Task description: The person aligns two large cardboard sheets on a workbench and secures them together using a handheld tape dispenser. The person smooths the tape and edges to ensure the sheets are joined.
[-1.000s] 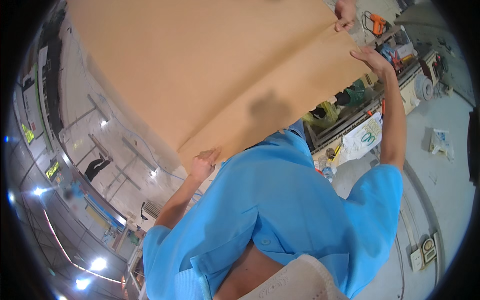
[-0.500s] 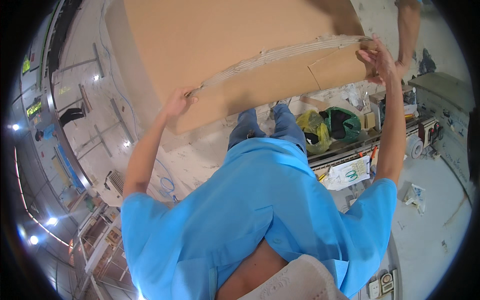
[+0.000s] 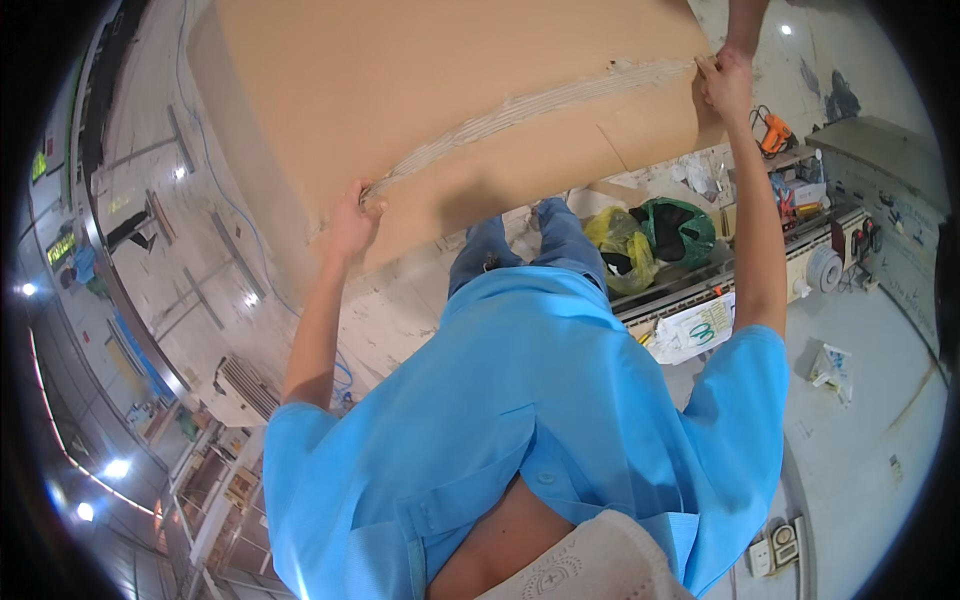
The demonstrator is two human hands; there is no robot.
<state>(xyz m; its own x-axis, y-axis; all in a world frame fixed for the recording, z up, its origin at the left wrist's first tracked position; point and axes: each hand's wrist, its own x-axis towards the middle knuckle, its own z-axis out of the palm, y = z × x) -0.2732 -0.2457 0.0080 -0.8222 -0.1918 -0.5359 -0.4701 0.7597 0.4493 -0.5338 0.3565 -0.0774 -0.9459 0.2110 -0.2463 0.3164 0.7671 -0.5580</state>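
Note:
A large brown cardboard sheet (image 3: 450,60) spreads out in front of me, with a ragged, torn strip of bare corrugation along its raised near edge. My left hand (image 3: 354,225) is closed on the left end of that edge, thumb and fingers pinching it. At the right end, my right hand (image 3: 727,88) grips the edge with fingers curled over it. Another person's forearm (image 3: 746,22) reaches in from the top right, right beside my right hand; that person's fingers are mostly hidden behind mine.
Yellow (image 3: 622,250) and green plastic bags (image 3: 680,232) lie right of my legs. A cluttered rail or shelf holds a white printed packet (image 3: 692,330) and a tape roll (image 3: 824,268). An orange tool (image 3: 773,132) lies beyond. A grey-green cabinet (image 3: 880,170) stands right; a blue cord (image 3: 215,170) trails left.
The cardboard's right end has moved away from me and slightly left, with my right hand and the other person's arm. The orange tool has come into sight. My left hand keeps its hold.

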